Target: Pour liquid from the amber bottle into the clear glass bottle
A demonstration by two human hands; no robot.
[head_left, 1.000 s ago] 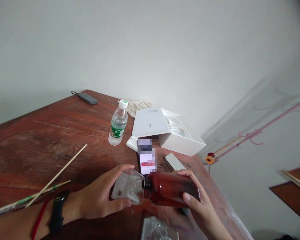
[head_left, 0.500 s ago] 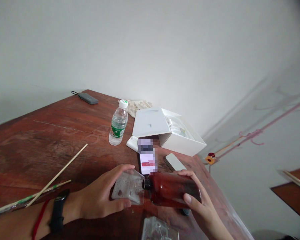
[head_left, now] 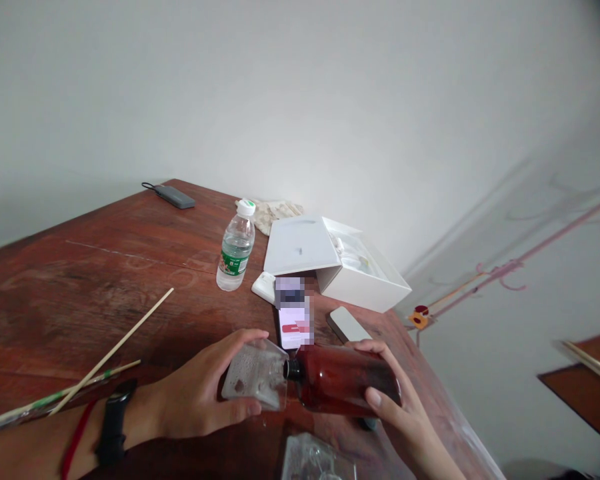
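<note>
Left hand (head_left: 195, 390) is wrapped around a clear plastic bottle (head_left: 255, 375), fingers over the top, thumb underneath, and you can see little beads of moisture on it. Right hand (head_left: 403, 417) has a firm grip on an amber plastic bottle (head_left: 345, 379), fingers over the far side, thumb on the near side.

Both bottles sit over the near part of the bench (head_left: 80, 293), lying almost flat, with their long axes lined up left to right. The amber bottle's black neck (head_left: 293, 369) points left and butts right up against the clear bottle's end. Can't tell from this angle if it goes inside.

There's a black watch (head_left: 113, 423) and a red string (head_left: 75, 433) on the left wrist. Right behind the bottles is a phone (head_left: 294, 327) with a blurred-out screen, nearly touching them, and a grey-white block (head_left: 347, 325) sits just beside the right hand's fingers. Further back are a white box (head_left: 365, 277) with its lid (head_left: 300, 245) propped against it, a water bottle (head_left: 236, 247), and a power bank (head_left: 175, 197) with its cable.

A clear plastic bag (head_left: 313, 459) lies below the hands. The bench's right edge runs close past the right hand, while to the left there's open wood with a thin wooden stick (head_left: 111, 350) and a green-patterned stick (head_left: 55, 393).
</note>
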